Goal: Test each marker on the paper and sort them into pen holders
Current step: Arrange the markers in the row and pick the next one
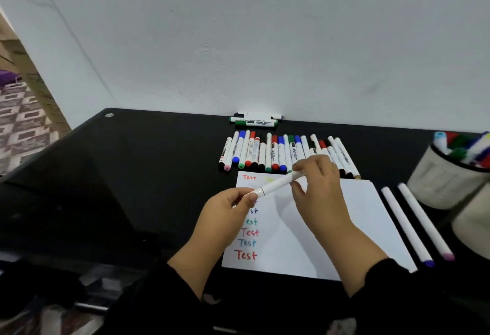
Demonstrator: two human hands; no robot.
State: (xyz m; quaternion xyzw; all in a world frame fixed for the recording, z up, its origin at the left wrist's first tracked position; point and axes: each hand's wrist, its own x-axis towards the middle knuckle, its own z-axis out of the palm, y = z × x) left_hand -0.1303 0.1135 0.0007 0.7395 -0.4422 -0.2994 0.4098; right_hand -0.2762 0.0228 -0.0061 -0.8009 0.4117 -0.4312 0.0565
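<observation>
The black table (148, 175) runs back to the wall, with lots of bare room on its left side. The paper (331, 228) lies near the front edge, a row of markers (265, 151) just behind it and two pen holders (445, 175) at the right edge. Above the paper, the left hand (228, 212) pinches one end of a white marker (278, 183) and the right hand (320, 188) pinches the other.

Even, soft indoor light; the pale wall (265, 29) is bright, the glossy black table (132, 175) dim with faint reflections. Wide-angle distortion bends the edges, where the pen holders (445, 175) appear blurred.
</observation>
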